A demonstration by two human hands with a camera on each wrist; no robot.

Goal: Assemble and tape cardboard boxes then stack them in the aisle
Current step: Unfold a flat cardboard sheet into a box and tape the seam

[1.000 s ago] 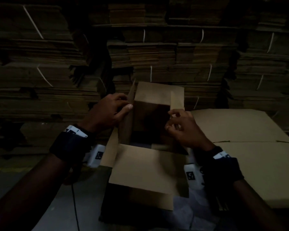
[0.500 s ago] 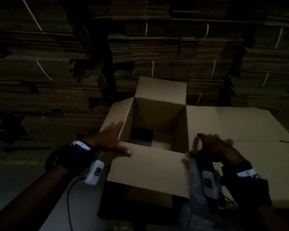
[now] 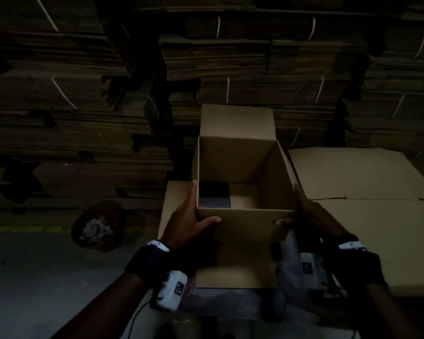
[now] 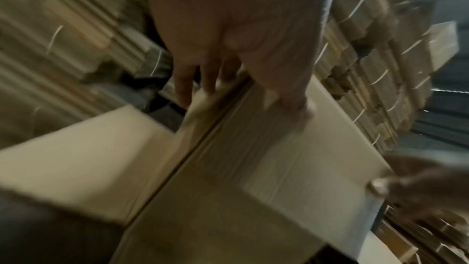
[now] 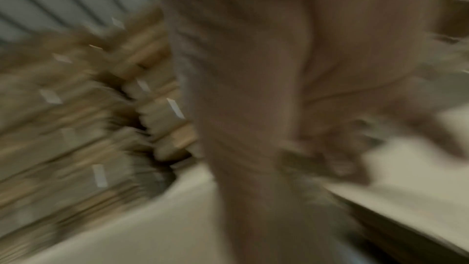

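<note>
While 2 hands grip: 1 open box [image 3: 245, 223], left hand [image 3: 186, 221], right hand [image 3: 309, 214].

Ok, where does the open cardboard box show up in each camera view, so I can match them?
Head: the box sits at centre, left hand and right hand holding its near corners.
Left wrist: the box fills the lower middle, blurred, under the left hand.
Right wrist: too blurred to be sure; pale cardboard along the bottom may be the box.
Shared landmark: the strapped cardboard stacks.

Dim aisle, grey floor [image 3: 34, 277], wall of strapped flat cardboard bundles [image 3: 242, 57]
</note>
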